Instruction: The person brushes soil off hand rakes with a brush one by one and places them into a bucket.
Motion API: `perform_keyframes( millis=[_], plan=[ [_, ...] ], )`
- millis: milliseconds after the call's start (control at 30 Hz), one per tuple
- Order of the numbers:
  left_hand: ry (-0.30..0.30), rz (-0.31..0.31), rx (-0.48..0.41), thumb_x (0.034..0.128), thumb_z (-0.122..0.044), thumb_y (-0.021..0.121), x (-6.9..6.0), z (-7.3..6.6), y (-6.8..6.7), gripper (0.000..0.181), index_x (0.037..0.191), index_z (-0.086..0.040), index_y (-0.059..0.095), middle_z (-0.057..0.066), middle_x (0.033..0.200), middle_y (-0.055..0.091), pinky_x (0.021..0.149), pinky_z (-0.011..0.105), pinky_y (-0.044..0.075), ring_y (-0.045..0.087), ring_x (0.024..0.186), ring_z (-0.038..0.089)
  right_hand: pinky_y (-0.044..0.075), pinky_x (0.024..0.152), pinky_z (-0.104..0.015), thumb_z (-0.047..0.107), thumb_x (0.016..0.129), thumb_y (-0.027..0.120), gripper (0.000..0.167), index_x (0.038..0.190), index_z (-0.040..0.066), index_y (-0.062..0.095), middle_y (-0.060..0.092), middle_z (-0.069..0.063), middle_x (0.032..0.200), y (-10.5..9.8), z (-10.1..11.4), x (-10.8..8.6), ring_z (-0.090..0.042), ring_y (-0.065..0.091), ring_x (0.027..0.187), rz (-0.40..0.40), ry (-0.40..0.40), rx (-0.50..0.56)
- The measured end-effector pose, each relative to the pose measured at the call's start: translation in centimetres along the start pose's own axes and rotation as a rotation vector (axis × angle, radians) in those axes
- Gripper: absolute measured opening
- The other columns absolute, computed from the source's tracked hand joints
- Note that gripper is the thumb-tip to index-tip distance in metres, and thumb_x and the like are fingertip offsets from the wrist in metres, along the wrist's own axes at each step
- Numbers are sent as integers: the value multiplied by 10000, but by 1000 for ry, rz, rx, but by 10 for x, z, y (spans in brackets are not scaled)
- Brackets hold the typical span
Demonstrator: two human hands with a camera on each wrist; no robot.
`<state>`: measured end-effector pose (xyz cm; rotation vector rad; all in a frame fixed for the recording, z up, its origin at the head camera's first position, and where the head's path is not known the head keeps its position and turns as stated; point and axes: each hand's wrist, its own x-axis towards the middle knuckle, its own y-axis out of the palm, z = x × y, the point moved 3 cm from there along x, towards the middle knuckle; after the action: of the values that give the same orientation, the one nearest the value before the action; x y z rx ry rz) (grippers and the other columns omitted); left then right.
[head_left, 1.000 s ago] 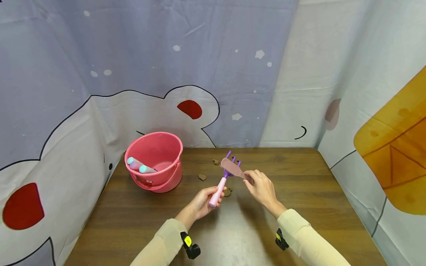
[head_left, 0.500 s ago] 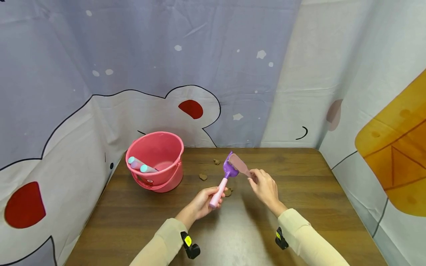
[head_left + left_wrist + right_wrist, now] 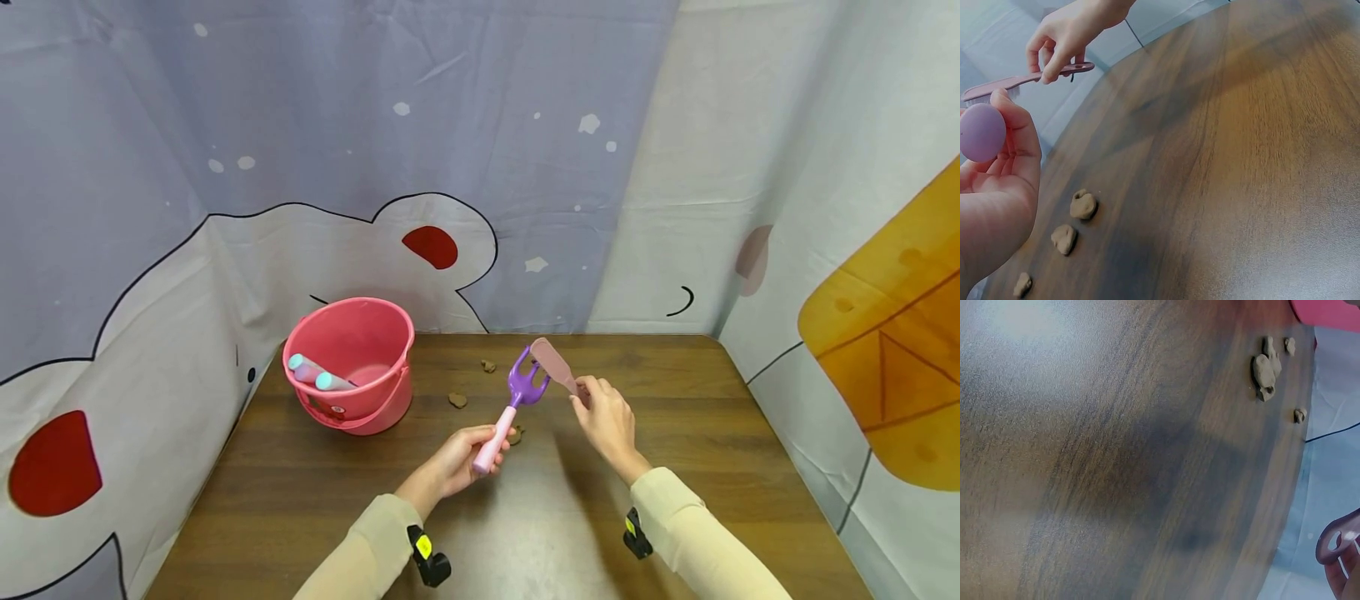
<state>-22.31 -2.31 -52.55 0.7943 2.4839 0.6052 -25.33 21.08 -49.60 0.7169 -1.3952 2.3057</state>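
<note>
My left hand [image 3: 453, 461] grips the pink handle of a purple toy garden fork [image 3: 521, 388], its tines pointing up and away. In the left wrist view, the round end of the fork's handle [image 3: 983, 132] faces the camera. My right hand [image 3: 609, 421] pinches a dusty-pink brush [image 3: 552, 365] by its handle. White bristles [image 3: 1013, 94] show under the brush head in the left wrist view. The brush head lies over the fork's right-hand tines in the head view; whether they touch I cannot tell. The handle's holed end [image 3: 1330, 545] appears at the right wrist view's edge.
A pink bucket [image 3: 393, 403] stands at the table's back left, with two turquoise-ended handles [image 3: 333, 382] leaning inside. Several brown clay-like lumps [image 3: 457, 400] lie on the wooden table [image 3: 675, 433] beyond and beneath the left hand. A printed curtain [image 3: 540, 167] borders the table.
The fork has turned in my left hand, so its tines now face differently and spread into view. My right hand has moved the brush rightward across the tines.
</note>
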Motion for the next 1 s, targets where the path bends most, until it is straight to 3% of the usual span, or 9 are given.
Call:
perform_keyframes(
  millis=[500,800,1000],
  plan=[
    [10,-16,14,959,-174,359,-1,2,0,475,1327,124,318,6,859,576,569,185,449,529,633,67,464,583,-441,172,731,749,252,959,145,644,638,-40,834,-2,0,-2,-262,595,715,-26,30,-9],
    [16,-51,12,970,-170,337,1,1,-4,440,1306,114,350,2,840,576,565,180,442,524,618,68,462,555,-402,180,721,746,249,949,151,649,622,-11,793,1,13,-9,-207,583,680,-13,-64,18],
    [18,-46,11,969,-178,340,0,-1,-5,474,1326,133,310,-4,842,578,567,177,444,526,625,62,450,538,-351,162,714,742,234,930,157,654,612,27,780,3,20,-13,-140,551,647,31,-172,68]
  ],
)
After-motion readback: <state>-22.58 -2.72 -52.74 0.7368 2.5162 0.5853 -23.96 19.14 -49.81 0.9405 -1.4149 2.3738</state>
